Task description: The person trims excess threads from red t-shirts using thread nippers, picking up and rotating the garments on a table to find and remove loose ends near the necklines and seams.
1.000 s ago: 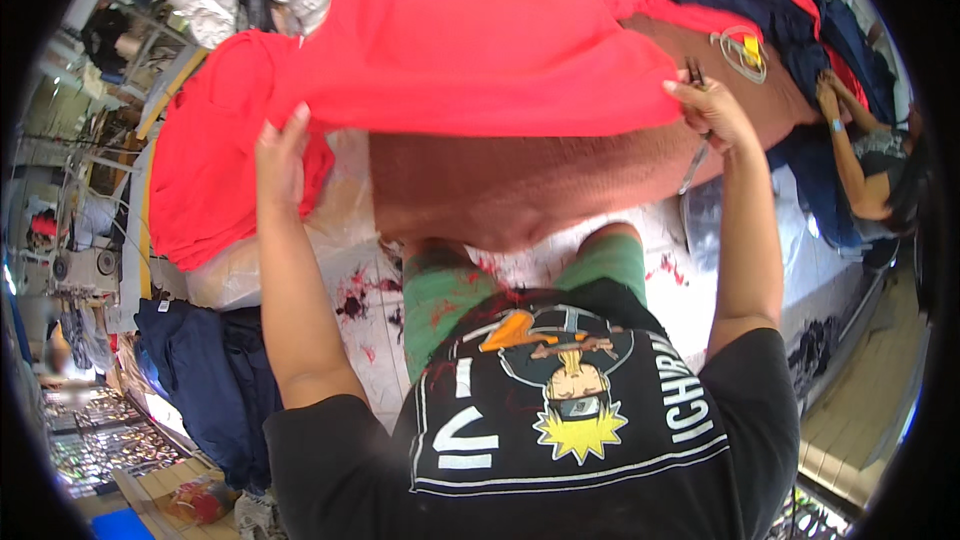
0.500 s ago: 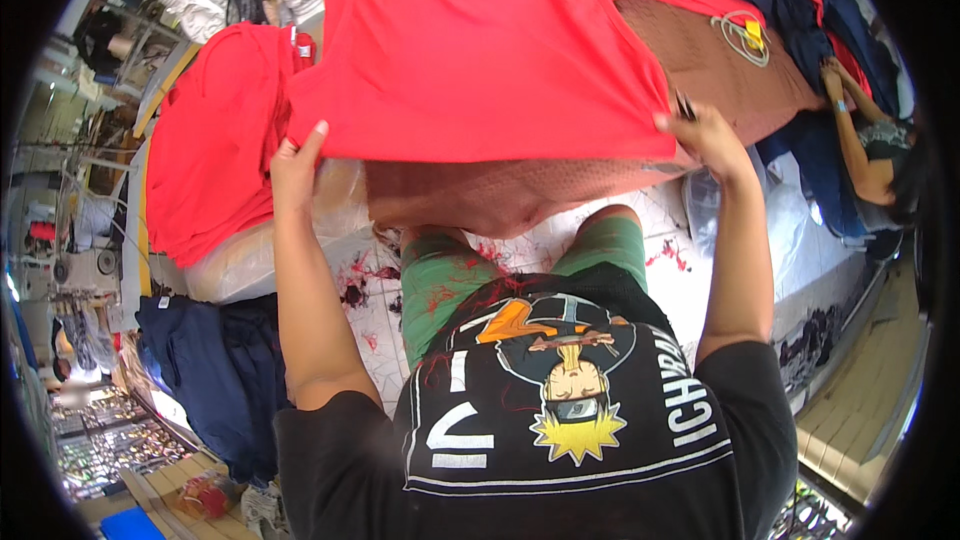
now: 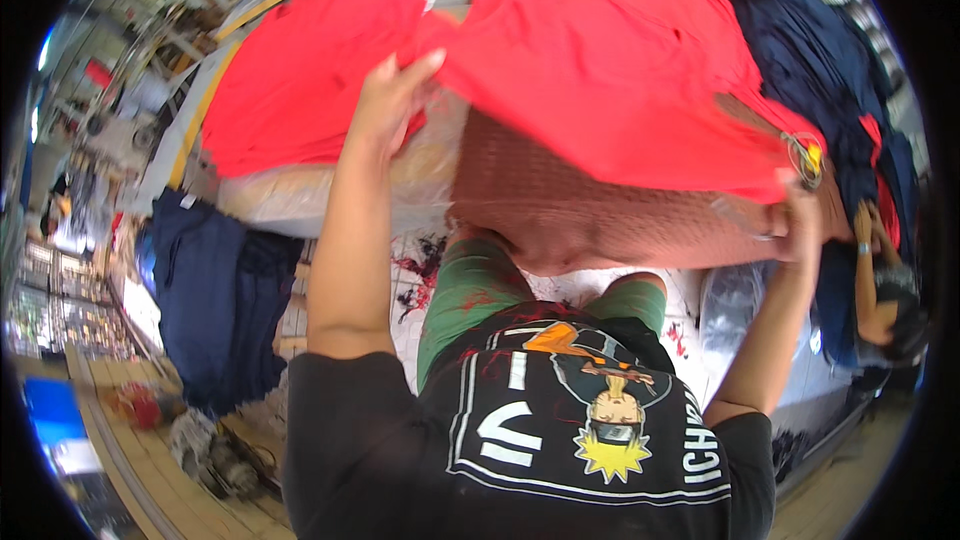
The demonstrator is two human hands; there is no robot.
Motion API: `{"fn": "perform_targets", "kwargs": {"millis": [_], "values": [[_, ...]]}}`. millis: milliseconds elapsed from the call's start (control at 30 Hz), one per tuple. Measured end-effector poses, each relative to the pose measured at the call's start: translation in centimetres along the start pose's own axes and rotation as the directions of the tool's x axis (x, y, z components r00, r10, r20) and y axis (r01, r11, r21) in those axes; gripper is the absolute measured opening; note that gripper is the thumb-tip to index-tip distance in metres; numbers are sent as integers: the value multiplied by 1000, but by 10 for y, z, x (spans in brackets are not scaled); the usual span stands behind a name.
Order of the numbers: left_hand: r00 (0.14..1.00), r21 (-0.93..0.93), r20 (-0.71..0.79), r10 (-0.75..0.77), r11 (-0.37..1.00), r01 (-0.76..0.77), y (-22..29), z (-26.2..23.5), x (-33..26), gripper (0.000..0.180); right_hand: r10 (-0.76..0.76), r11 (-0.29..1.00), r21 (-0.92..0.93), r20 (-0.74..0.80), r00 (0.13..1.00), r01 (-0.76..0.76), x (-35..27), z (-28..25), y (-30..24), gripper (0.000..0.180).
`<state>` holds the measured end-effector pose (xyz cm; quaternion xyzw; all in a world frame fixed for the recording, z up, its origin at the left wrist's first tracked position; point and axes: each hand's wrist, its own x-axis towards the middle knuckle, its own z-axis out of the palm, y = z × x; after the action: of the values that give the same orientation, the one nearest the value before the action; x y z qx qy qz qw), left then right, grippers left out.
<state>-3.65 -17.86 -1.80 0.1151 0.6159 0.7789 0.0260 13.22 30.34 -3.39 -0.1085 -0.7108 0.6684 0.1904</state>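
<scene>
A red knit garment [image 3: 610, 80] is stretched between my two hands, its lower edge slanting down to the right over a brown textured cloth [image 3: 560, 200]. My left hand [image 3: 390, 105] is raised, pinching the garment's left corner between thumb and fingers. At the lower right, my right hand [image 3: 798, 225] is closed on the other corner, its fingers partly blurred. A looped pale cord with a yellow tag [image 3: 812, 160] lies right beside that hand. The dark, narrow tool seen earlier in the right hand cannot be made out now.
More red garments [image 3: 310, 70] are piled at the left on a plastic-wrapped surface [image 3: 320, 190]. Navy garments [image 3: 220, 290] hang at lower left, others [image 3: 800, 30] lie at far right. A co-worker [image 3: 880, 290] handles cloth on the right. Thread scraps [image 3: 420, 275] litter the tiled floor.
My left hand has risen with its corner, while my right hand has moved down and outward. The garment's edge, level before, now slants. The head view has shifted.
</scene>
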Motion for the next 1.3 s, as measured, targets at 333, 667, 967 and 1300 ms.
{"fn": "perform_targets", "kwargs": {"millis": [333,667,967,1300], "values": [[906,-39,317,281,958,-284,146,-25,36,39,-171,940,183,-475,863,287,82,46,-183,34],[737,86,-349,579,803,-590,246,-200,112,46,-526,814,454,315,790,362,122,216,-209,26],[295,118,-942,160,981,-154,121,-444,24,34,0,800,-279,885,465,531,70,350,-142,41],[545,431,-617,568,823,-370,29,-157,179,25,165,-158,-814,537,827,559,113,115,-184,34]]}}
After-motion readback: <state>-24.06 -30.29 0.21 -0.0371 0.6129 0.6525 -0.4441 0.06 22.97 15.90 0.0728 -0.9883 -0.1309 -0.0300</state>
